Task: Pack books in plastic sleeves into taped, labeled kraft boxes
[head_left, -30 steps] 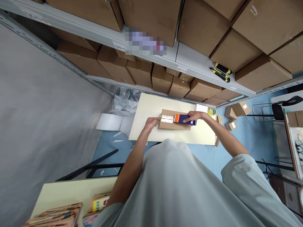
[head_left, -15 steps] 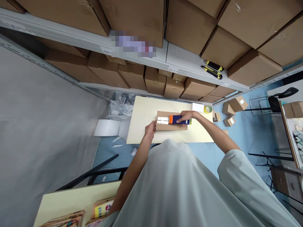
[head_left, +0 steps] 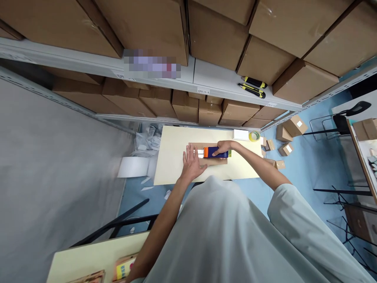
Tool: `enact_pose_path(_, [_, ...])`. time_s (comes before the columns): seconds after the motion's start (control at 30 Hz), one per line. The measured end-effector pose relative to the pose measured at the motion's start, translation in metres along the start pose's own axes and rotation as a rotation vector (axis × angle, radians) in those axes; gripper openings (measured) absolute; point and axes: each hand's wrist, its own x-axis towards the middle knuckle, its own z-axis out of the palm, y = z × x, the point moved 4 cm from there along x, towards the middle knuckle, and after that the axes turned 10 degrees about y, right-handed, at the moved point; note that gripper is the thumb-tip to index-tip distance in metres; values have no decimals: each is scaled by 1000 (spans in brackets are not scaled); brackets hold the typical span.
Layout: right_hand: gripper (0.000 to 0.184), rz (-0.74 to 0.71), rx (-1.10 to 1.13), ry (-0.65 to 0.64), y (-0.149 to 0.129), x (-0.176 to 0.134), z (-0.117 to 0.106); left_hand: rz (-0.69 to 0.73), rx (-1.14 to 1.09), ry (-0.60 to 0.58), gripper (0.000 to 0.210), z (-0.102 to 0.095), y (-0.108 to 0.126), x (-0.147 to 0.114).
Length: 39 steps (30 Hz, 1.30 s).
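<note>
On the pale table (head_left: 169, 157) a flat brown cardboard box (head_left: 216, 161) lies lengthwise. My right hand (head_left: 224, 147) grips a navy tape dispenser (head_left: 209, 152) with an orange front end, held low over the box's middle. A shiny strip of clear tape (head_left: 200, 153) shows on the cardboard just left of the orange end. My left hand (head_left: 192, 163) rests palm down on the box's left end, its fingers spread over part of the strip. The fingers hide that end of the box.
A tape roll (head_left: 254, 136) and a white box (head_left: 240, 135) sit at the table's back right. Above is a shelf (head_left: 216, 77) with cartons and two box cutters (head_left: 253, 85). Small cartons (head_left: 285, 149) lie on the floor at right. Behind my left arm stands another table (head_left: 97, 245).
My left hand has moved from gripping the box's left edge to lying flat on top, fingers spread. The right hand and dispenser stay about the same on the box. The view has shifted slightly.
</note>
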Motion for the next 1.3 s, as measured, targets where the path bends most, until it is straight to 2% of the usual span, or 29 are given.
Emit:
enact_pose_path(0.1, [58,26,3,-14,-2,-2,-1,22,140,-76,133,15,-1,-2])
enact_pose_path(0.27, [55,16,-9,-61,-7,-4,-4,25,248,-83,132,21,-7,0])
enact_pose_path(0.47, [61,-45,-81,-117,-6,-9,-12,-1,396,-152,134,22,-8,3])
enact_pose_path(0.6, [64,-103,-174,-95,1,-19,-24,-18,456,-154,136,23,-9,2])
enact_pose_path(0.73, [67,-89,-211,-113,30,-36,-49,-35,491,-174,135,24,-11,4])
enact_pose_path(0.87, [72,-18,-149,-190,82,-54,-82,-39,513,-202,137,23,-11,7])
enact_pose_path(0.97, [73,-3,-99,-226,115,-63,-98,-48,526,-208,137,23,-11,8])
enact_pose_path(1.07, [73,-22,-76,-222,131,-62,-99,-59,540,-218,137,23,-10,10])
enact_pose_path(1.3, [70,-4,-186,-194,140,-42,-87,-57,562,-243,131,21,-7,11])
